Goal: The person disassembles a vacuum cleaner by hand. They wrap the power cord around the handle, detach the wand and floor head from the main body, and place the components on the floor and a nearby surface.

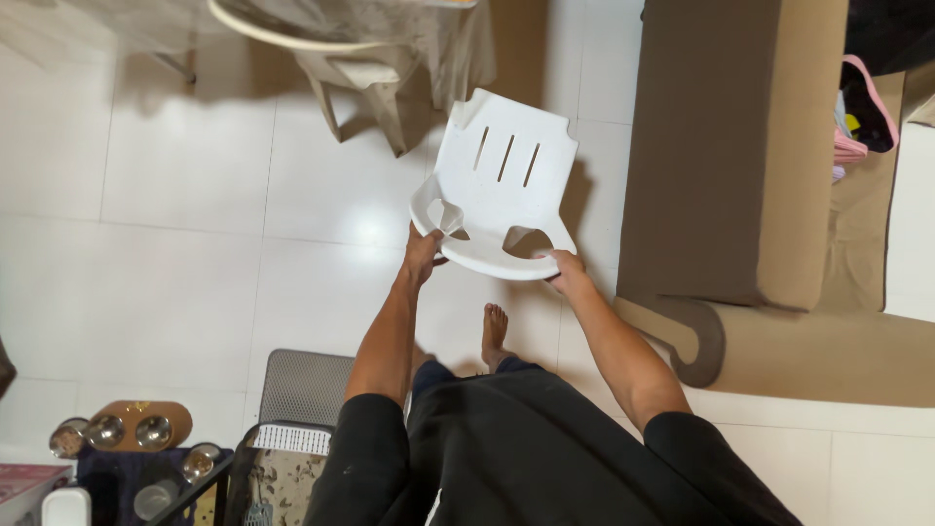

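1. Gripping the white plastic chair (502,185), the left hand (422,255) and right hand (568,273) curl closed on its back rim.
2. Chair is lifted off the tiled floor (185,244), beside the brown sofa (721,146); it is not yet set down.

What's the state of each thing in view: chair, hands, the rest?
white plastic chair: lifted off the floor, tilted, held at its back rim
left hand: gripping the chair's rim
right hand: gripping the chair's rim
brown sofa: standing on the floor, seat bare
round table: standing, covered with a cloth
metal bowls: upright in their stand, contents unclear
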